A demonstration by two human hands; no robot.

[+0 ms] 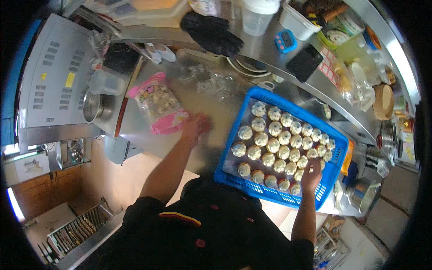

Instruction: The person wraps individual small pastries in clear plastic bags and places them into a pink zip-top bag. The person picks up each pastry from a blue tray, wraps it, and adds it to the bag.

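Note:
Rows of small cupcakes (273, 145) topped with pale cream fill most of a blue plastic crate (233, 180) in front of me, on the right. Several of them bear dark specks. Over the crate's right end, my right hand (311, 176) has its fingers down among the cupcakes; whether it grips one is hidden. My left hand (199, 125) is motion-blurred above the metal worktop (209, 148), by the near end of a pink-and-clear plastic bag (158, 103). Pale, lumpy pieces show inside that bag. I cannot make out whether the left fingers touch it.
A steel shelf (266, 55) crosses behind the crate, carrying a blue timer (285, 41), a dark phone (304, 63) and tubs. Crumpled clear plastic (216, 84) lies behind the bag. At left are a steel bowl (92, 107) and a grey metal cabinet (57, 74).

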